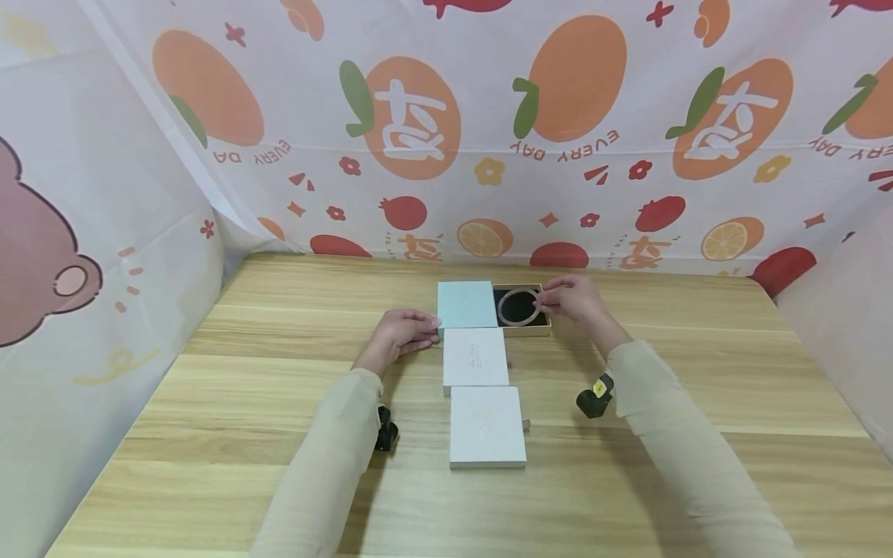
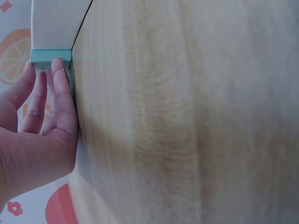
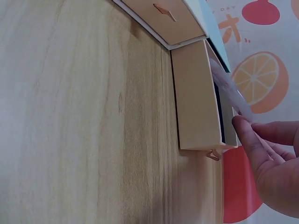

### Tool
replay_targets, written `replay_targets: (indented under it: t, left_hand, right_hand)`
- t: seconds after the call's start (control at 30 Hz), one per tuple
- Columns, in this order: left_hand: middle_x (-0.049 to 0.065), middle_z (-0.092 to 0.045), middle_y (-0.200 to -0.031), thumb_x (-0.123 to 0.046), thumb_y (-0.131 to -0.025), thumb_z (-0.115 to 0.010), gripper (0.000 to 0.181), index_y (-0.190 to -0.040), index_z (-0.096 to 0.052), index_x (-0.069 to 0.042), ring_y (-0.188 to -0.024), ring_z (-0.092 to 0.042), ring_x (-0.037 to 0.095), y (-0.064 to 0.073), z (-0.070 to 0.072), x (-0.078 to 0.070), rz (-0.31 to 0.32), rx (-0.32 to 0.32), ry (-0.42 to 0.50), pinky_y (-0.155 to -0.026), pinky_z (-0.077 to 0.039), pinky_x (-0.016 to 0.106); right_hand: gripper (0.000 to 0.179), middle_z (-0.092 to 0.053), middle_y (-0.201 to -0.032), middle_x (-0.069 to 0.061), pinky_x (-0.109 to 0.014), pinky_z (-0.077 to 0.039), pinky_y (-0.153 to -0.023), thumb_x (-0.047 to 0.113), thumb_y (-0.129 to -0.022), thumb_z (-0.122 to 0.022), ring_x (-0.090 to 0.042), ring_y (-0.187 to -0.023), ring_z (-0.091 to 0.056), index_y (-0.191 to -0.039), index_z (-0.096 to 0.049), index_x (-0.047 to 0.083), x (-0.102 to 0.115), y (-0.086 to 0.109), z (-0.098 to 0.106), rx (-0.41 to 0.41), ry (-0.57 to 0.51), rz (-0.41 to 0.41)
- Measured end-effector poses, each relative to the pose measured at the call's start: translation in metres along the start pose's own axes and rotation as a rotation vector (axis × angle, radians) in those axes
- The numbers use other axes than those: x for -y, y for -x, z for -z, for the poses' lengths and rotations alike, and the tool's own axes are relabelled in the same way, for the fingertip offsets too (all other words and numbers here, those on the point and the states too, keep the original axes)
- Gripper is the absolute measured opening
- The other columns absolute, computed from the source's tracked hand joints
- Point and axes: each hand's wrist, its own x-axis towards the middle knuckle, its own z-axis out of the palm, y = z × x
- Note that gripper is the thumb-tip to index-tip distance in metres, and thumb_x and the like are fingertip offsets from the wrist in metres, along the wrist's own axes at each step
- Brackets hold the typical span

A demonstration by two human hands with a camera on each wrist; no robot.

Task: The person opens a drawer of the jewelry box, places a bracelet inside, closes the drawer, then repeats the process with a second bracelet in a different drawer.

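My right hand (image 1: 574, 298) pinches a pale translucent bangle (image 1: 501, 311) between thumb and fingers. The bangle is tilted over the pulled-out drawer (image 1: 528, 331) of a light blue box (image 1: 466, 304). In the right wrist view the drawer (image 3: 194, 102) has peach-coloured walls, a dark lining and a small pull tab (image 3: 214, 155). At the other end of that box, my left hand (image 1: 405, 333) holds its left edge. The left wrist view shows the thumb and a fingertip of my left hand (image 2: 44, 116) on the box's teal end (image 2: 44, 55).
Two white boxes lie in a column towards me: a middle one (image 1: 476, 356) touching the blue box, and a nearer one (image 1: 487, 426). Each has a small tab on its right side. A fruit-print cloth (image 1: 488, 209) hangs behind the wooden table (image 1: 279, 349).
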Motion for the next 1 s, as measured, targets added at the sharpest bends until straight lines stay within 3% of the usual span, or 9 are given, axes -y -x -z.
replay_targets:
  t: [0.33,0.5,0.7,1.0]
  left_hand:
    - [0.008,-0.067,-0.086,-0.006,-0.085,-0.064,0.024,-0.106,-0.059,0.004,-0.074,-0.065,0.016,0.0,0.0,0.0,0.002,-0.001,-0.001,-0.071,-0.054,0.025]
    - [0.006,-0.067,-0.083,-0.006,-0.085,-0.064,0.023,-0.106,-0.059,0.004,-0.073,-0.065,0.015,0.0,0.0,-0.001,0.005,0.001,-0.001,-0.07,-0.054,0.025]
    - [0.005,-0.066,-0.079,-0.006,-0.086,-0.064,0.022,-0.105,-0.059,0.004,-0.073,-0.065,0.015,0.001,0.0,-0.001,0.005,0.001,-0.004,-0.069,-0.054,0.025]
    - [0.007,-0.067,-0.084,-0.006,-0.086,-0.064,0.022,-0.105,-0.06,0.004,-0.074,-0.065,0.016,0.001,0.0,-0.001,0.007,-0.002,-0.008,-0.07,-0.054,0.025]
  right_hand:
    - [0.03,-0.059,-0.097,-0.026,-0.033,-0.052,-0.078,-0.01,-0.086,-0.054,-0.014,-0.072,-0.063,-0.114,-0.047,-0.019,-0.001,0.001,0.002,0.0,0.062,0.04]
    - [0.03,-0.063,-0.084,-0.017,-0.034,-0.053,-0.077,-0.012,-0.084,-0.055,-0.013,-0.069,-0.064,-0.112,-0.047,-0.021,-0.004,0.001,0.004,-0.01,0.041,0.062]
    - [0.025,-0.064,-0.086,-0.022,-0.032,-0.055,-0.072,-0.012,-0.082,-0.059,-0.018,-0.07,-0.065,-0.104,-0.053,-0.019,-0.017,-0.01,0.014,0.022,-0.028,0.1]
    - [0.029,-0.064,-0.08,-0.012,-0.037,-0.052,-0.079,-0.008,-0.085,-0.057,-0.019,-0.074,-0.065,-0.111,-0.048,-0.019,-0.013,-0.005,0.021,0.009,-0.068,0.066]
